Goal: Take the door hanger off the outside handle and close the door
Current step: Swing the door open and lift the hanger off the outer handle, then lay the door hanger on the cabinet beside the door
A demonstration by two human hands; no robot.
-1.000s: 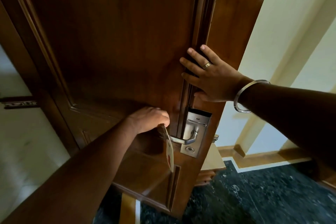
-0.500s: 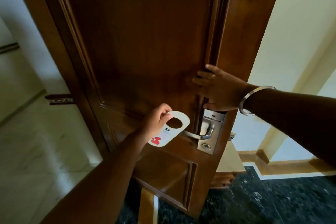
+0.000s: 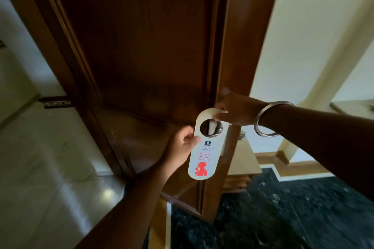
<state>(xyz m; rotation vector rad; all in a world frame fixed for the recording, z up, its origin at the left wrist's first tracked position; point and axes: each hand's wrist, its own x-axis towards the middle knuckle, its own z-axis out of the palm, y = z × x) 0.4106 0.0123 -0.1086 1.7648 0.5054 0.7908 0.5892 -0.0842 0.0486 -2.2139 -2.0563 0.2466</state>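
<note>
Hanger (image 3: 204, 151) is held off the handle, upright before the door (image 3: 141, 46) edge: pinched at its nine o'clock side by the left hand (image 3: 182, 147), gripped at one o'clock by the right hand (image 3: 236, 109). Handle seemingly glimpsed through its hole.
</note>
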